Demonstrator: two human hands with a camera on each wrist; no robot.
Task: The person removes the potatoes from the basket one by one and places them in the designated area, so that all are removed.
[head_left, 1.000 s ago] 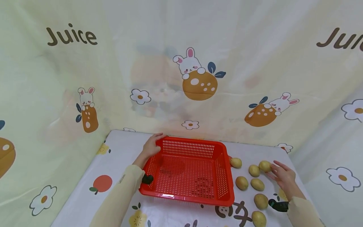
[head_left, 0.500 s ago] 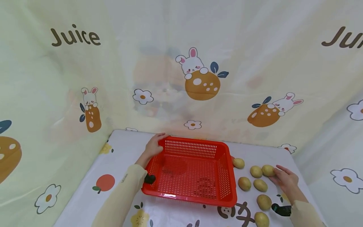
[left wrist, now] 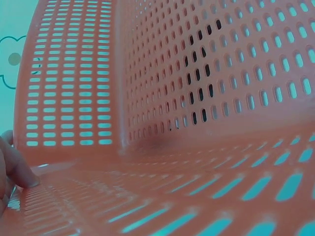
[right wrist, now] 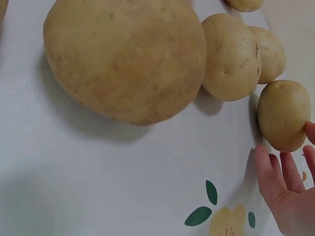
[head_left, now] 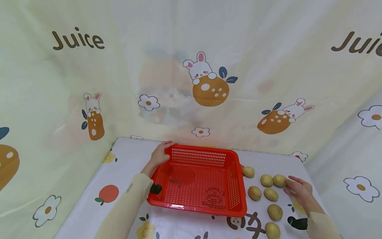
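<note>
My left hand (head_left: 159, 156) grips the left rim of a red plastic basket (head_left: 206, 212). In the left wrist view, part of this hand (left wrist: 17, 169) shows at the left edge, against the basket's perforated wall (left wrist: 69, 88). A potato (head_left: 279, 181) lies right of the basket, beside another potato (head_left: 266, 180). At its right side is my right hand (head_left: 300, 192), fingers fairly straight. The right wrist view has the fingertips at the near end of that potato (right wrist: 284, 115), seemingly touching it without wrapping round it.
Several more potatoes lie right of the basket, including one by its right wall (head_left: 248, 172) and one near the front (head_left: 273, 230). A printed white cloth (head_left: 134, 149) covers the table. Patterned curtains (head_left: 167, 49) stand behind and at both sides.
My right hand has lowered its potato onto the cloth beside another one, and its fingers have loosened. My left hand stays on the basket. The head view shifts slightly.
</note>
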